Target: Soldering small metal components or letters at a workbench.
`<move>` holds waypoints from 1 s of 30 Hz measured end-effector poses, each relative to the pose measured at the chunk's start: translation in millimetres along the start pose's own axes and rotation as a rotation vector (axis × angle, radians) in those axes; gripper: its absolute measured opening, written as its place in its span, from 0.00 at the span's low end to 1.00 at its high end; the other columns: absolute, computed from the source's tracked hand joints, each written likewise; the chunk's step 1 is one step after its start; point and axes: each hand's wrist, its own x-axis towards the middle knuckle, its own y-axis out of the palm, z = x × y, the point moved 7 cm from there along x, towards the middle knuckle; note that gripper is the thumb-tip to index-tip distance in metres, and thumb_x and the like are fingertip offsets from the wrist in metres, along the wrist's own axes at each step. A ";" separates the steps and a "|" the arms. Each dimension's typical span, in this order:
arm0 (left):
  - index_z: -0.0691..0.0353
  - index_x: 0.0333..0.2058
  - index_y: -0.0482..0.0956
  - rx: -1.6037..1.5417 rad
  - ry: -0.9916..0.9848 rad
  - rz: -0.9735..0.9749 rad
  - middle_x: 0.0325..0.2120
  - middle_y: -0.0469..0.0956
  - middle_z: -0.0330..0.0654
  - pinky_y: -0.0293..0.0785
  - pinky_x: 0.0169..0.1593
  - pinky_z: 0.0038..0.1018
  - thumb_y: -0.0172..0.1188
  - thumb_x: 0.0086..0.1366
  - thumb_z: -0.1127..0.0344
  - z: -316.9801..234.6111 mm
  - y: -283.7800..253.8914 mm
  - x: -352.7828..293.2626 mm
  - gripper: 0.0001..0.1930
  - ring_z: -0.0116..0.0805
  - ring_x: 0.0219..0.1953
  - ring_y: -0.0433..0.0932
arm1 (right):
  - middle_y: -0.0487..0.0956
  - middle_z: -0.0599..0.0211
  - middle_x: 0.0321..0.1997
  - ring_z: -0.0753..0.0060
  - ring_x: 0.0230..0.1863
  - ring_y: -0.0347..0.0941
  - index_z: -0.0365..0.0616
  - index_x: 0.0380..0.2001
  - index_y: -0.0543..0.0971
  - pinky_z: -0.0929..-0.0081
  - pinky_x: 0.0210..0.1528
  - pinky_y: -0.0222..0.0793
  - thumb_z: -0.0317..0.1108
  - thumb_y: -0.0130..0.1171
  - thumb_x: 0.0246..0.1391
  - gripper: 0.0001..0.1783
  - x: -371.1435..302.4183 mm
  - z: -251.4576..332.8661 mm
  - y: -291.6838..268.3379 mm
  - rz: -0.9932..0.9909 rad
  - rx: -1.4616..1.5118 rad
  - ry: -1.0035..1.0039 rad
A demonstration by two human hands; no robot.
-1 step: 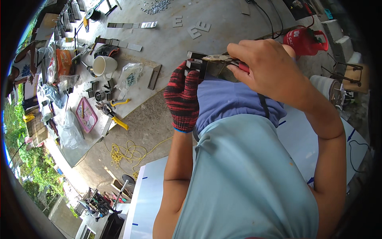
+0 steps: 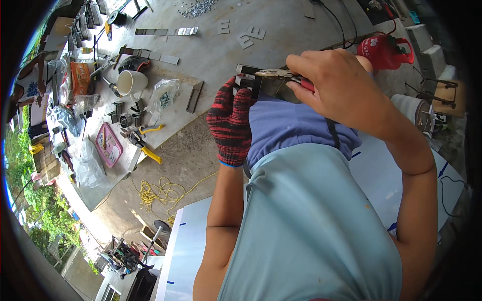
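Two hands point(image 2: 341, 85) — one glove point(image 2: 229, 123), one pliers point(image 2: 276, 73)

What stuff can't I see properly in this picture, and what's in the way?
In the head view:
Red-handled pliers: the right hand hides most of the handles.
Metal piece: the gloved left hand covers part of it.
Grey bits on the table: too small to tell what they are.
Other person: mostly lost at the dark left rim.
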 end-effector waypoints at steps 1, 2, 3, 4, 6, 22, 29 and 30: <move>0.69 0.56 0.80 -0.018 -0.013 0.001 0.37 0.85 0.41 0.77 0.45 0.26 0.59 0.76 0.58 1.3 -0.1 -0.7 0.20 0.27 0.36 0.81 | 0.81 0.55 0.29 0.45 0.36 0.81 0.42 0.35 0.76 0.53 0.42 0.76 0.38 0.65 0.59 0.12 -0.1 1.6 0.6 0.023 -0.016 -0.004; 0.69 0.56 0.80 -0.020 -0.012 0.004 0.37 0.85 0.41 0.77 0.45 0.26 0.59 0.76 0.58 1.4 0.1 -0.4 0.20 0.27 0.36 0.81 | 0.81 0.55 0.29 0.45 0.36 0.81 0.42 0.35 0.76 0.53 0.42 0.76 0.38 0.65 0.59 0.12 -0.4 0.2 2.3 0.022 -0.019 -0.001; 0.72 0.58 0.78 -0.053 -0.034 0.014 0.40 0.84 0.43 0.79 0.47 0.27 0.61 0.76 0.60 3.3 0.4 -0.9 0.21 0.27 0.38 0.81 | 0.79 0.58 0.28 0.47 0.33 0.80 0.43 0.34 0.76 0.54 0.36 0.73 0.37 0.66 0.57 0.11 -0.8 0.1 2.8 -0.023 -0.037 -0.033; 0.74 0.59 0.76 -0.087 -0.056 0.024 0.42 0.83 0.45 0.81 0.48 0.27 0.62 0.75 0.62 5.2 0.8 -1.5 0.22 0.28 0.40 0.82 | 0.78 0.61 0.27 0.49 0.30 0.79 0.44 0.34 0.76 0.55 0.30 0.70 0.36 0.67 0.55 0.11 -1.2 1.2 1.5 -0.067 -0.055 -0.065; 0.73 0.59 0.76 -0.059 -0.032 0.014 0.42 0.83 0.44 0.80 0.48 0.27 0.62 0.75 0.62 4.2 -1.6 -2.9 0.22 0.28 0.40 0.82 | 0.78 0.61 0.27 0.49 0.30 0.79 0.44 0.34 0.76 0.55 0.30 0.70 0.36 0.67 0.55 0.11 -1.0 5.3 0.8 -0.060 -0.048 -0.068; 0.66 0.58 0.81 0.258 0.160 -0.224 0.29 0.80 0.37 0.72 0.37 0.21 0.73 0.65 0.63 -4.7 -7.0 -6.9 0.24 0.22 0.29 0.71 | 0.81 0.53 0.28 0.43 0.34 0.79 0.40 0.36 0.76 0.52 0.38 0.72 0.36 0.68 0.57 0.13 -6.6 -7.5 14.0 0.000 0.126 0.070; 0.65 0.56 0.82 0.303 0.189 -0.254 0.30 0.83 0.41 0.76 0.40 0.23 0.75 0.63 0.64 -7.7 -8.8 -10.6 0.24 0.24 0.30 0.77 | 0.81 0.51 0.26 0.41 0.33 0.80 0.39 0.33 0.75 0.50 0.40 0.75 0.37 0.66 0.58 0.13 -9.6 -5.5 16.5 0.047 0.121 0.120; 0.65 0.55 0.83 0.362 0.188 -0.239 0.32 0.85 0.43 0.78 0.42 0.25 0.75 0.63 0.64 -8.3 -7.5 -10.9 0.24 0.27 0.33 0.80 | 0.81 0.52 0.27 0.42 0.33 0.80 0.39 0.34 0.75 0.51 0.39 0.74 0.36 0.67 0.57 0.13 -9.2 -6.7 17.3 0.036 0.116 0.110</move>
